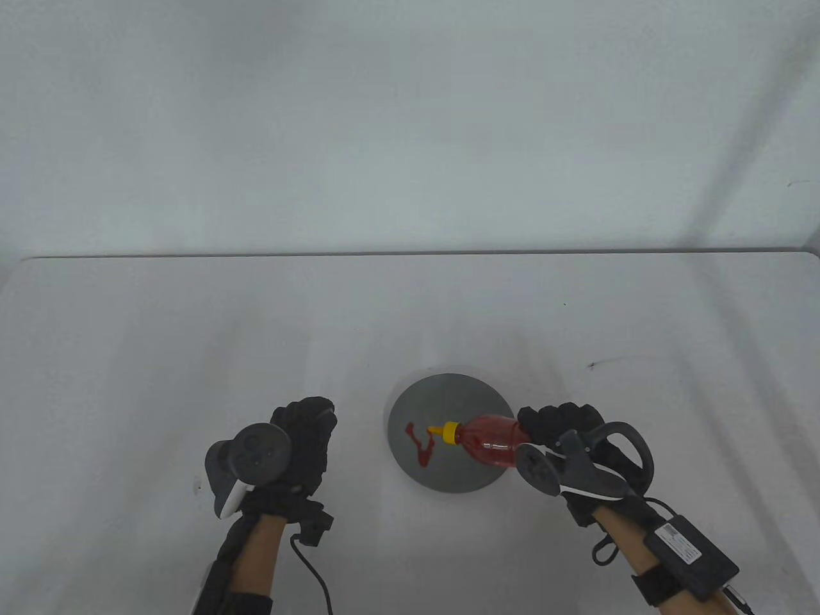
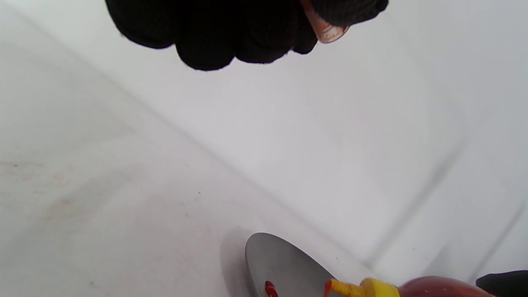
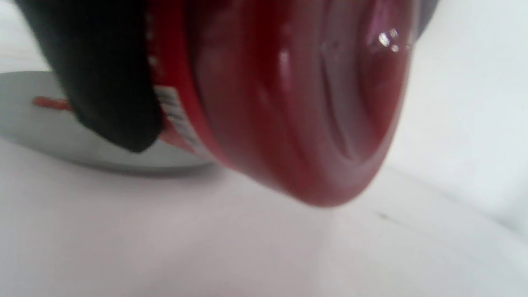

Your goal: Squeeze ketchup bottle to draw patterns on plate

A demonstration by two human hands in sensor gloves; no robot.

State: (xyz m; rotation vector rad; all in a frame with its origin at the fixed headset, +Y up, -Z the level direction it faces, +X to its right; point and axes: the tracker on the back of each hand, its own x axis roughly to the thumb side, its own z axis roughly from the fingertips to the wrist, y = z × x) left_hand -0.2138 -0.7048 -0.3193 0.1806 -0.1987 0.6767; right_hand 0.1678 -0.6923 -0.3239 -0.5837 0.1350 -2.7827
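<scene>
The ribbed red base of the ketchup bottle [image 3: 297,103] filled most of the right wrist view, so close that it blurred, with a black gloved finger [image 3: 103,70] wrapped across its labelled side. In the table view the right hand [image 1: 564,426] had its fingers curled round the rear half of the bottle [image 1: 490,439], gripping it. The bottle lay almost on its side, its body running from the hand at 3 o'clock toward 9 o'clock, and the yellow cap [image 1: 450,433] with its nozzle pointed over the grey plate [image 1: 448,477]. A tracker [image 1: 576,471] sat on the back of that hand.

The round plate rested on the white table [image 1: 410,307], between the two hands and nearer the right one. A thin red line of ketchup [image 1: 419,443] lay on the plate's left half, a small blob at its 9 o'clock end and a thicker streak running down toward 6 o'clock. The nozzle tip was just at the right end of that line; whether it touched the plate I could not tell.

The left hand [image 1: 307,432] was well apart from the plate, out at its 9 o'clock side. Its fingers were curled in loosely and held nothing, and its own tracker [image 1: 253,458] was strapped behind the knuckles. In the left wrist view those curled fingers [image 2: 214,29] hung from the top edge, clear of the table, while the plate's edge [image 2: 280,260] and the yellow cap [image 2: 377,287] showed at the lower right.
</scene>
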